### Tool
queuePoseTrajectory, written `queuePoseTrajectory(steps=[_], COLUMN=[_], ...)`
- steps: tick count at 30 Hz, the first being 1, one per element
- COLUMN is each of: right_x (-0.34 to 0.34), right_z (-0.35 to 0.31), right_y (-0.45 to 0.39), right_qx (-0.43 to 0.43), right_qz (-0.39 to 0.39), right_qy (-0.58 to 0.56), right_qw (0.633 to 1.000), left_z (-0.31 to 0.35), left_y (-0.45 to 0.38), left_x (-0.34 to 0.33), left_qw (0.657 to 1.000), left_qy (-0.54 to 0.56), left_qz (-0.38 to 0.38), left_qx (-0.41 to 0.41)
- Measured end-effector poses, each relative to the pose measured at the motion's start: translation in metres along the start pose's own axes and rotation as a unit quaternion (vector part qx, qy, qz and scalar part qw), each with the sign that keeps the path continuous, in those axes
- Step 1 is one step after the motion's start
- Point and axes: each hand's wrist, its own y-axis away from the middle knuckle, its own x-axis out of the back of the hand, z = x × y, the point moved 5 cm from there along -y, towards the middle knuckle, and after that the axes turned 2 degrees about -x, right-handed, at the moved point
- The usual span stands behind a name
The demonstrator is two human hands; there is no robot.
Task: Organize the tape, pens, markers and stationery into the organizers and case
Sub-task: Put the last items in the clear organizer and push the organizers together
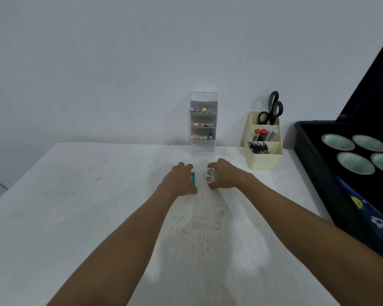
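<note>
In front of the white marker rack (203, 122), the left hand (180, 180) is gripping a green-labelled eraser (193, 179) while the right hand (224, 174) is clutching a red-labelled eraser (210, 176).

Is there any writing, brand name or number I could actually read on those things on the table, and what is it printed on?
No text can be read.
Small teal item in the left hand: faint marks, too blurred.
Small white item in the right hand: a red label, too small to read.
Black case: yellow and white printed shapes near its front, no legible words.
Markers and pens: no legible print.
</note>
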Motion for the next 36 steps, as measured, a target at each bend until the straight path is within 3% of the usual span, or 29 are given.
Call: queuePoseTrajectory(steps=[8, 16, 27, 36], right_x=[-0.033, -0.036, 0.005, 0.011], right_z=[0.009, 0.001, 0.0, 0.006], right_y=[0.032, 0.027, -0.001, -0.04], right_qx=[-0.03, -0.056, -0.027, -0.033], right_qz=[0.139, 0.236, 0.323, 0.314], right_qy=[-0.146, -0.173, -0.245, -0.232], right_qw=[0.979, 0.955, 0.914, 0.92], left_z=[-0.016, -0.004, 0.01, 0.016], left_y=[0.031, 0.026, -0.025, -0.067], left_x=[-0.026, -0.031, 0.02, 0.025], left_qw=[0.984, 0.964, 0.942, 0.962], left_qy=[0.113, 0.122, 0.169, 0.119], left_qz=[0.127, 0.227, 0.287, 0.247], left_qx=[0.056, 0.071, 0.04, 0.019])
